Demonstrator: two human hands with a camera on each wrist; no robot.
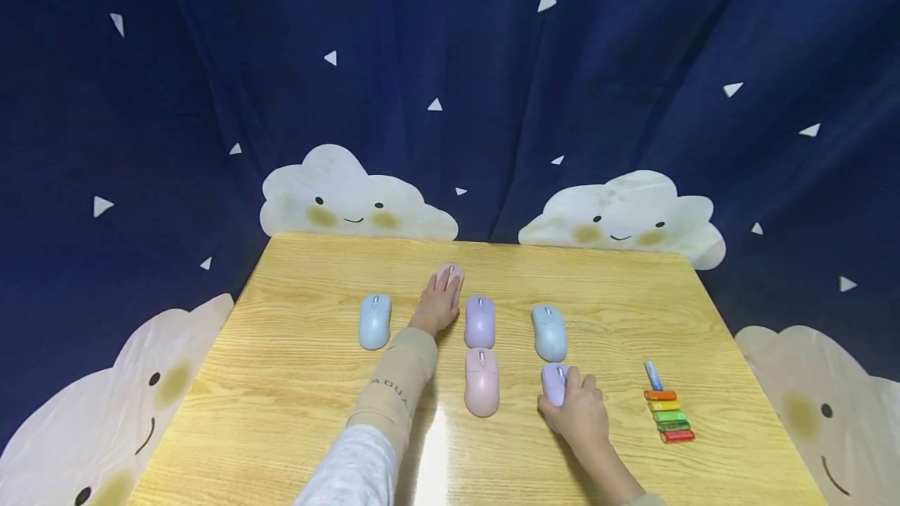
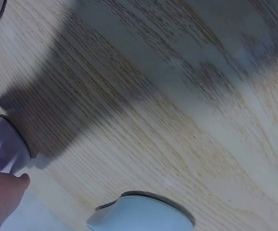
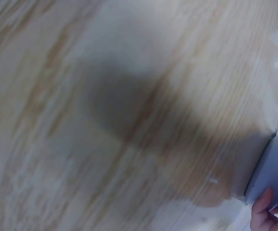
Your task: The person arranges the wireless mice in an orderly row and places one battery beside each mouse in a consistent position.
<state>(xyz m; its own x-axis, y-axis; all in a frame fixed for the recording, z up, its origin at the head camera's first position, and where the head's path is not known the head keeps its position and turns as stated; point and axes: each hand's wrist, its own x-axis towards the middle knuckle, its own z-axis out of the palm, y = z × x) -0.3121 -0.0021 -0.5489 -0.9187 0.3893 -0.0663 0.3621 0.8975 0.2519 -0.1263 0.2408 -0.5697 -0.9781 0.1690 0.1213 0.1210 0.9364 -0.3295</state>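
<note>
At the back of the wooden table my left hand [image 1: 436, 307] lies over a pink computer mouse [image 1: 455, 271] and grips it, with thumb and fingers along its sides. My right hand [image 1: 583, 415], nearer the front, holds a lavender mouse [image 1: 554, 381] between thumb and fingers; part of that mouse is hidden under the hand. In the right wrist view, fingertips [image 3: 261, 207] press on the side of this lavender mouse [image 3: 269, 175]. A light blue mouse [image 1: 549, 332] sits just behind it.
A second lavender mouse [image 1: 480, 322] and a second pink mouse [image 1: 481, 383] stand end to end mid-table. Another light blue mouse [image 1: 375, 322] is left of my left hand. Several coloured batteries [image 1: 669, 416] lie at the right. A dark blue curtain [image 1: 450, 61] hangs behind.
</note>
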